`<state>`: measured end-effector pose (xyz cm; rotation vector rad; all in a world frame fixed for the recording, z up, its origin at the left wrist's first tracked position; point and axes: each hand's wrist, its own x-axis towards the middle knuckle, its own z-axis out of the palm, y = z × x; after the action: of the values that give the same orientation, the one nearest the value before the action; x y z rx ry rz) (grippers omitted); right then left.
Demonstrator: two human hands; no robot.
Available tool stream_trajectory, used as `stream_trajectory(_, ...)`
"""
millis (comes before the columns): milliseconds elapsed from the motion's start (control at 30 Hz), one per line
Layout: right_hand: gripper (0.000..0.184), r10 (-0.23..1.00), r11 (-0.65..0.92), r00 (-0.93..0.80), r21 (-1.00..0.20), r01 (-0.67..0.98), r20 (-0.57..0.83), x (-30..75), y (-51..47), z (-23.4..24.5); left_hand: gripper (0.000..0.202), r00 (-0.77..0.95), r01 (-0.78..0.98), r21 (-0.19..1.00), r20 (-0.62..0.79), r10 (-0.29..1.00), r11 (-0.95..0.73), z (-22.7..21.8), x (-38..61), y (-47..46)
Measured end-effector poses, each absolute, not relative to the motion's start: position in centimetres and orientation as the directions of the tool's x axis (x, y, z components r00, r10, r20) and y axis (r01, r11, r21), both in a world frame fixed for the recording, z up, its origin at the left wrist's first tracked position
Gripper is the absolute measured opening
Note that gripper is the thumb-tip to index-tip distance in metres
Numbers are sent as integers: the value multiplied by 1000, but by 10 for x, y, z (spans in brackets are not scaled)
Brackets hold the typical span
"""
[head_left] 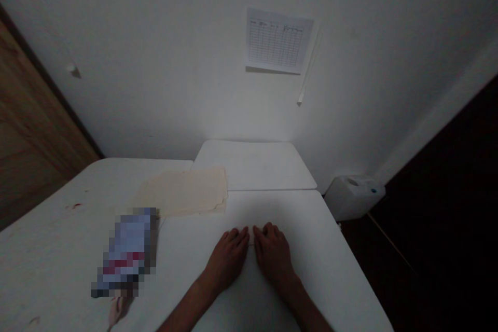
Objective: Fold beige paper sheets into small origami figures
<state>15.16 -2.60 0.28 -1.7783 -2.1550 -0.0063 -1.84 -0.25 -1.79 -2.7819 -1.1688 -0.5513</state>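
Observation:
My left hand (pixel 229 257) and my right hand (pixel 273 254) lie palm down side by side on a white table (pixel 319 270), near its front middle. Their fingers point away from me and rest flat on the surface, and the index fingers almost touch. Neither hand shows anything in it. The light is dim, so I cannot tell whether a white sheet lies under the fingers. A stack of cream paper folders (pixel 182 192) lies on the table to the left, beyond my left hand.
A pixelated blue-white object (pixel 126 251) lies on the table at the left, with a small pinkish thing (pixel 119 308) just below it. A second white table (pixel 252 163) stands against the wall. A printed sheet (pixel 278 41) hangs above. A white container (pixel 354 194) sits on the floor at right; a wooden door (pixel 31 129) stands at left.

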Motion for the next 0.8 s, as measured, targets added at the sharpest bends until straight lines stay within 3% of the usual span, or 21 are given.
stream_trajectory(400, 31, 957, 130, -75, -185, 974, 279, 182, -33, 0, 26, 601, 715, 110, 408, 688, -690, -14, -8, 2)
stream_trajectory(533, 32, 956, 133, -79, -177, 975, 282, 183, -33, 0, 24, 665, 692, 53, 342, 664, -720, -10, 12, 12)
stream_trajectory(600, 31, 957, 134, -81, -177, 975, 279, 183, -33, 0, 24, 659, 690, 89, 335, 674, -719, -10, 17, 17)
stream_trajectory(800, 29, 953, 135, -82, -166, 977, 290, 184, -34, -2, 48, 760, 567, 163, 276, 589, -808, -12, 15, 22)
